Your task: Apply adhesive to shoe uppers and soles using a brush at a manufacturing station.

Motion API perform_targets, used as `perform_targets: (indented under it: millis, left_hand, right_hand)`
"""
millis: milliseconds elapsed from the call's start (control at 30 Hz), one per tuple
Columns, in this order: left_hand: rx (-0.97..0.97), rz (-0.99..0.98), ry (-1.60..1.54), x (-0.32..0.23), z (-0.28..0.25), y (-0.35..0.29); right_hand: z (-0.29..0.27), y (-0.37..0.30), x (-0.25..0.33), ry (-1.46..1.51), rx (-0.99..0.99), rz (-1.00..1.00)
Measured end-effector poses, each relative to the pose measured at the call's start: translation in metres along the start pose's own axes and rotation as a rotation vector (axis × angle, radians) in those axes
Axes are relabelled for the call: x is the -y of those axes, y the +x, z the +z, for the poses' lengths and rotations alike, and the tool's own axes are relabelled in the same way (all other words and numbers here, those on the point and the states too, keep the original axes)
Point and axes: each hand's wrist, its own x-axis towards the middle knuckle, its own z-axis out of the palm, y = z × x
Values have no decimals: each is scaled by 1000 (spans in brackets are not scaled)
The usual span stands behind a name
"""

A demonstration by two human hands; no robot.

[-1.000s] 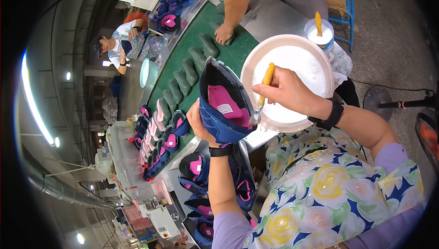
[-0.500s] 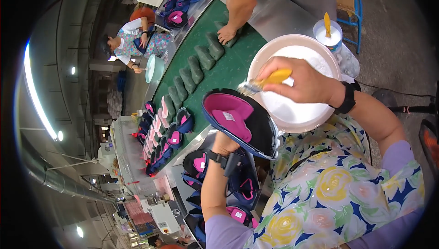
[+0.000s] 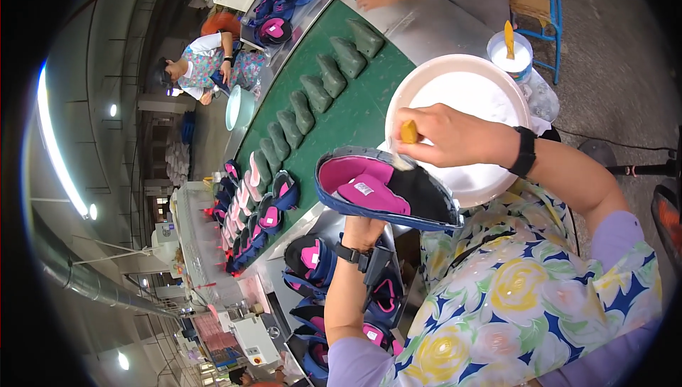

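Observation:
My left hand [image 3: 364, 232] is closed round the underside of a navy shoe upper [image 3: 355, 209] with a pink and black lining; most of its fingers are hidden beneath. The upper is tilted with its opening toward me. In my right hand [image 3: 455, 135] is a brush [image 3: 408, 132], its yellow handle seen nearly end-on. Pale bristles reach the upper's far rim, inside the black part of the lining. Just behind my right hand stands a pale pink basin [image 3: 524, 96] of white liquid, which the hand partly covers.
A green conveyor belt [image 3: 355, 113] carries a row of dark green wedge-shaped pieces [image 3: 315, 94], pink pieces and shoe uppers [image 3: 271, 216]. More uppers [image 3: 310, 258] lie by my left arm. A tub [image 3: 521, 71] with another brush stands behind the basin. Co-workers stand across the belt.
My right hand has turned the brush down onto the upper's rim. The upper has tilted and shifted right. A co-worker's hand has drawn back from the belt, leaving a green piece there.

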Motion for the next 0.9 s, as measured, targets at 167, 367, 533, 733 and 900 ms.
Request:
perform_targets:
  millis: [167, 367, 533, 733, 900]
  left_hand:
    - [-115, -47, 195, -15, -23, -3]
    - [93, 235, 518, -16, -58, -6]
    - [-124, 364, 1073, -21, -37, -20]
    - [25, 478, 716, -33, -24, -24]
    - [94, 598, 352, -42, -16, -32]
  right_hand:
    - [-17, -9, 7, 32, -28, 65]
    - [0, -12, -1, -62, 21, -236]
    - [-14, -20, 9, -33, -107, -287]
    - [-4, -22, -1, -23, -1, -287]
    - [-21, -41, 9, -17, 6, -72]
